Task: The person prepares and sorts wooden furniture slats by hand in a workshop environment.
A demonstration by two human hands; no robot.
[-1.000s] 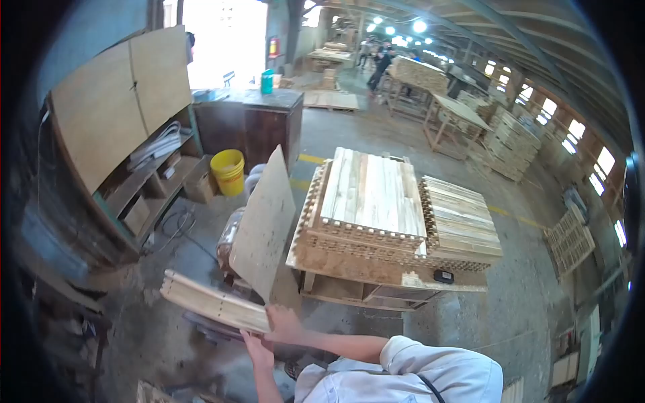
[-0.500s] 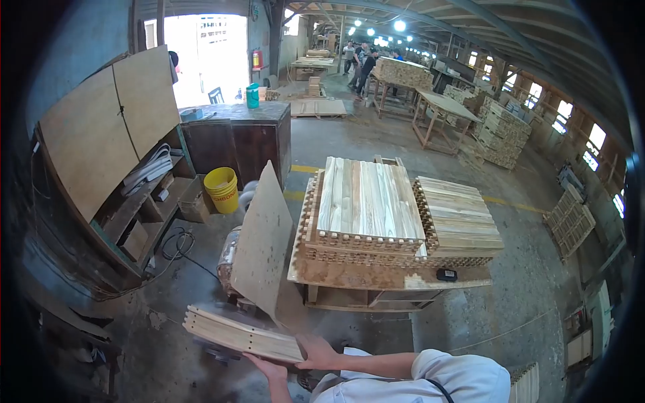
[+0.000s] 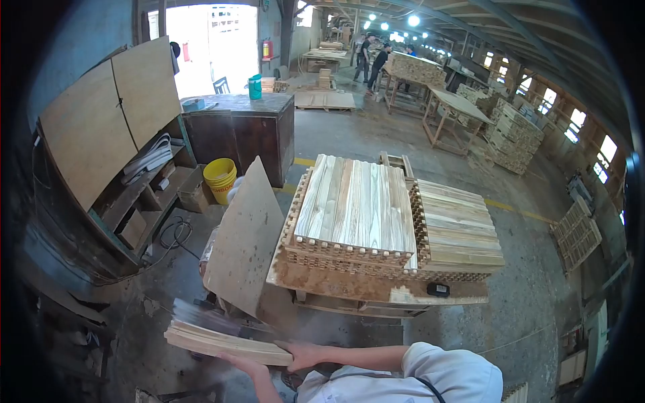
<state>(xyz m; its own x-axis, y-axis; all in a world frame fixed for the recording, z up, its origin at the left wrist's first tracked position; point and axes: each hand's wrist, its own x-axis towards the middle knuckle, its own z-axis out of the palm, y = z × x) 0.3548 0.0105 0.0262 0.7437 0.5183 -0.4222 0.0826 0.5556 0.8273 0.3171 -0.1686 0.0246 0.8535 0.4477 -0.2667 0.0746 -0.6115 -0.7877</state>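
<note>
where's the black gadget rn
In the head view, the black gadget lies right of centre on the table, in front of the right-hand board stack.

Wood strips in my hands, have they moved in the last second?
Yes. Judged against the tall panel, the wood strips have shifted toward you and now lie farther below its bottom edge in view.

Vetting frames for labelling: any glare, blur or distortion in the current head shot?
Head view: the doorway blows out to white and the ceiling lamps flare; head view: wide-angle curvature, black corners; head view: a grey patch beside the held wood strips is streaked, possibly motion blur.
</note>
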